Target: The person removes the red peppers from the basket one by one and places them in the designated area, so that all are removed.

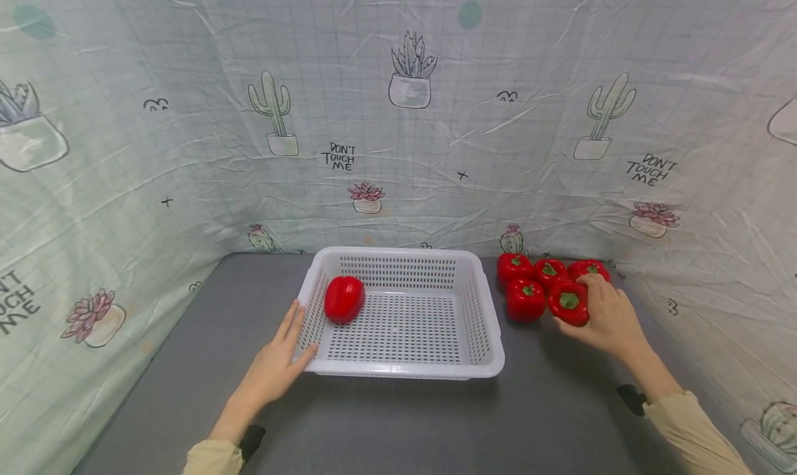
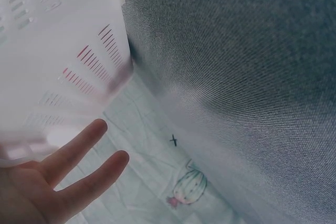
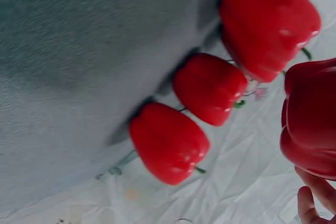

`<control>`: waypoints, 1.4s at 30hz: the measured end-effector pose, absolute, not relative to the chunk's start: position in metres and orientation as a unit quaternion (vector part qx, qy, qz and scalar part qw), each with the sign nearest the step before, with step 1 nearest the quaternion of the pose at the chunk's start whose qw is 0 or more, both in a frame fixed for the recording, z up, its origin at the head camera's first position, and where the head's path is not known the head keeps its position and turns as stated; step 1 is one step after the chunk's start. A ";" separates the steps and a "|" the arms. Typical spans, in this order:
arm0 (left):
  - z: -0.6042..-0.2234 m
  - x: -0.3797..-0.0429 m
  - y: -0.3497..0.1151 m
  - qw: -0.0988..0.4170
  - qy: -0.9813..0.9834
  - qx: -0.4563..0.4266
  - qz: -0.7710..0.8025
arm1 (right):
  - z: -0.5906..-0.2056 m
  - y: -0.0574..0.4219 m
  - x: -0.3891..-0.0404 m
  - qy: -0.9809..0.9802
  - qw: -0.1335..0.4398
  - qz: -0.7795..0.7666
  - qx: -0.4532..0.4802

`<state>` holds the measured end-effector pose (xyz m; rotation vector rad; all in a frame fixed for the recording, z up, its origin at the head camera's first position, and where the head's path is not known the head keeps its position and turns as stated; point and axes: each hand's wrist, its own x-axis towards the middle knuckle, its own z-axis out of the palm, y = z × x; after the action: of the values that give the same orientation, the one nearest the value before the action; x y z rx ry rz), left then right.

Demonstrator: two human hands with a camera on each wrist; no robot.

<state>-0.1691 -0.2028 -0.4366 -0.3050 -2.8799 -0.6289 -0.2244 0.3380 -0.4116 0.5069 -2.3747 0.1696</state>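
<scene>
My right hand [image 1: 610,316] grips a red bell pepper [image 1: 568,303] from its right side, thumb below and fingers over the top, green stem facing up. In the right wrist view this bell pepper [image 3: 314,119] appears raised beside the others, with fingertips at its lower edge. My left hand [image 1: 274,364] rests at the left rim of a white perforated plastic basket [image 1: 405,371], fingers extended; two straight fingers [image 2: 79,148] show beside its wall in the left wrist view. Inside the basket, toward its left end, lies another red bell pepper [image 1: 344,299].
Several more red bell peppers stand close together right of the basket, including a front one [image 1: 525,301] and a back left one [image 1: 513,267]. A grey table [image 1: 398,426] lies under everything. A printed cloth [image 1: 461,143] hangs behind and along both sides.
</scene>
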 end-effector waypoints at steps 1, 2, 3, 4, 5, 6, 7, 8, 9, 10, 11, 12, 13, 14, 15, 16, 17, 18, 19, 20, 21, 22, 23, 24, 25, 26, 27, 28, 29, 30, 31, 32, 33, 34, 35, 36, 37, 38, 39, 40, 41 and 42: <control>-0.437 -0.169 -0.203 0.090 -0.968 -0.103 -0.212 | -0.413 0.340 -0.225 -0.914 0.349 0.065 0.198; -0.437 -0.169 -0.203 0.089 -0.968 -0.103 -0.212 | -0.415 0.342 -0.226 -0.912 0.352 0.066 0.201; -0.437 -0.169 -0.203 0.090 -0.968 -0.103 -0.212 | -0.417 0.345 -0.228 -0.910 0.355 0.066 0.205; -0.437 -0.169 -0.203 0.090 -0.968 -0.103 -0.211 | -0.419 0.347 -0.229 -0.908 0.358 0.065 0.209; -0.438 -0.169 -0.203 0.091 -0.968 -0.103 -0.211 | -0.421 0.349 -0.230 -0.906 0.361 0.064 0.212; -0.438 -0.169 -0.203 0.091 -0.968 -0.104 -0.210 | -0.423 0.351 -0.231 -0.905 0.363 0.063 0.213; -0.438 -0.169 -0.203 0.092 -0.968 -0.104 -0.210 | -0.425 0.353 -0.232 -0.906 0.362 0.062 0.213; -0.439 -0.169 -0.203 0.092 -0.968 -0.104 -0.211 | -0.427 0.355 -0.233 -0.907 0.359 0.060 0.211; -0.439 -0.169 -0.203 0.093 -0.967 -0.104 -0.211 | -0.428 0.357 -0.234 -0.910 0.355 0.057 0.207; -0.439 -0.169 -0.203 0.093 -0.967 -0.104 -0.211 | -0.430 0.359 -0.235 -0.914 0.348 0.055 0.201; -0.439 -0.169 -0.203 0.093 -0.967 -0.104 -0.212 | -0.432 0.360 -0.235 -0.918 0.340 0.055 0.196; -0.439 -0.169 -0.203 0.093 -0.967 -0.104 -0.212 | -0.433 0.361 -0.236 -0.923 0.330 0.056 0.190; -0.439 -0.169 -0.203 0.093 -0.967 -0.104 -0.212 | -0.435 0.362 -0.236 -0.927 0.320 0.056 0.186; -0.439 -0.169 -0.203 0.093 -0.967 -0.104 -0.212 | -0.436 0.363 -0.237 -0.931 0.311 0.054 0.184; -0.439 -0.169 -0.203 0.093 -0.967 -0.105 -0.211 | -0.438 0.364 -0.238 -0.934 0.305 0.053 0.181; -0.439 -0.169 -0.203 0.093 -0.967 -0.105 -0.211 | -0.440 0.365 -0.239 -0.936 0.299 0.053 0.179; -0.439 -0.169 -0.203 0.094 -0.967 -0.105 -0.210 | -0.441 0.366 -0.240 -0.937 0.294 0.053 0.179; -0.439 -0.169 -0.203 0.095 -0.967 -0.106 -0.209 | -0.443 0.367 -0.241 -0.938 0.292 0.050 0.178; -0.439 -0.170 -0.202 0.095 -0.967 -0.107 -0.209 | -0.445 0.368 -0.243 -0.939 0.292 0.047 0.177; -0.439 -0.170 -0.202 0.096 -0.967 -0.108 -0.210 | -0.446 0.369 -0.244 -0.940 0.290 0.044 0.175; -0.439 -0.170 -0.202 0.097 -0.967 -0.108 -0.211 | -0.447 0.370 -0.245 -0.941 0.287 0.043 0.172; -0.439 -0.170 -0.202 0.098 -0.966 -0.108 -0.211 | -0.448 0.371 -0.246 -0.943 0.282 0.041 0.169; -0.439 -0.170 -0.202 0.099 -0.966 -0.108 -0.212 | -0.450 0.371 -0.247 -0.945 0.277 0.039 0.168; -0.439 -0.170 -0.202 0.100 -0.966 -0.109 -0.213 | -0.450 0.372 -0.248 -0.947 0.273 0.036 0.168; -0.439 -0.170 -0.203 0.101 -0.965 -0.110 -0.214 | -0.451 0.372 -0.248 -0.948 0.268 0.034 0.166; -0.440 -0.169 -0.203 0.101 -0.965 -0.110 -0.214 | -0.452 0.372 -0.249 -0.950 0.264 0.032 0.166; -0.440 -0.169 -0.203 0.101 -0.965 -0.110 -0.214 | -0.453 0.372 -0.249 -0.950 0.261 0.032 0.168; -0.440 -0.169 -0.203 0.101 -0.965 -0.110 -0.214 | -0.453 0.373 -0.250 -0.950 0.260 0.032 0.170; -0.440 -0.169 -0.203 0.102 -0.965 -0.110 -0.214 | -0.454 0.373 -0.251 -0.950 0.259 0.033 0.173; -0.440 -0.169 -0.203 0.102 -0.965 -0.110 -0.214 | -0.455 0.373 -0.252 -0.949 0.259 0.034 0.176; -0.440 -0.169 -0.204 0.102 -0.965 -0.109 -0.214 | -0.455 0.372 -0.253 -0.949 0.258 0.035 0.180; -0.439 -0.169 -0.204 0.102 -0.965 -0.109 -0.214 | -0.455 0.372 -0.254 -0.948 0.257 0.037 0.185; -0.439 -0.169 -0.204 0.102 -0.965 -0.109 -0.214 | -0.455 0.372 -0.255 -0.948 0.254 0.039 0.189; -0.439 -0.169 -0.204 0.102 -0.965 -0.109 -0.214 | -0.455 0.372 -0.255 -0.948 0.252 0.042 0.192; -0.439 -0.169 -0.204 0.102 -0.965 -0.109 -0.215 | -0.455 0.372 -0.256 -0.948 0.249 0.043 0.195; -0.439 -0.169 -0.204 0.102 -0.965 -0.109 -0.215 | -0.455 0.372 -0.256 -0.948 0.245 0.045 0.197; -0.439 -0.169 -0.204 0.102 -0.965 -0.109 -0.214 | -0.455 0.372 -0.257 -0.948 0.243 0.047 0.200; -0.439 -0.169 -0.204 0.102 -0.965 -0.109 -0.214 | -0.454 0.372 -0.257 -0.948 0.242 0.047 0.203; -0.439 -0.169 -0.205 0.102 -0.965 -0.109 -0.214 | -0.454 0.372 -0.258 -0.947 0.241 0.047 0.207; -0.439 -0.169 -0.205 0.101 -0.965 -0.109 -0.214 | -0.454 0.372 -0.258 -0.947 0.238 0.047 0.209; -0.439 -0.169 -0.205 0.101 -0.965 -0.108 -0.214 | -0.454 0.372 -0.259 -0.947 0.236 0.046 0.211; -0.439 -0.169 -0.205 0.100 -0.966 -0.108 -0.215 | -0.454 0.373 -0.259 -0.948 0.233 0.046 0.213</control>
<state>-0.1688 -0.2046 -0.4393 -0.3195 -2.8540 -0.6344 -0.2590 0.3727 -0.4544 0.5854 -2.6035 0.1274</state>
